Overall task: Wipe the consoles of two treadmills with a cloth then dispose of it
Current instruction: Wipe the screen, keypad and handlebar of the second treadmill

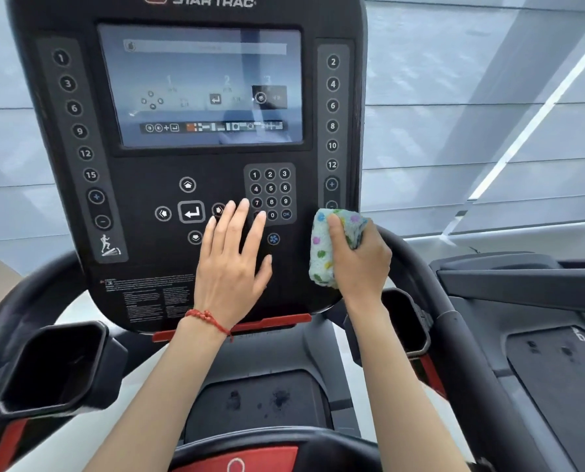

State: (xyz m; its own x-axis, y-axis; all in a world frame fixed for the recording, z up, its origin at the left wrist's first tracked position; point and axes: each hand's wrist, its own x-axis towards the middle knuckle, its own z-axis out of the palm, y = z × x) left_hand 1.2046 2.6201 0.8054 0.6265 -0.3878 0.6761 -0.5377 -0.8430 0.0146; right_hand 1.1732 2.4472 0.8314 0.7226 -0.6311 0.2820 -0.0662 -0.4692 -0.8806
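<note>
We see a pale blue fluffy cloth (332, 247) dotted pink, green, yellow and blue, a black plastic treadmill console (141, 267) with white-numbered buttons, a red bar (270, 323) beneath, and a red beaded bracelet (207, 318).

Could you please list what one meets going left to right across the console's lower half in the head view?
Minus button → enter key → left hand → fan button → cloth → right hand.

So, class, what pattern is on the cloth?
Multicoloured polka dots on the pale cloth, seen in the head view.
</note>
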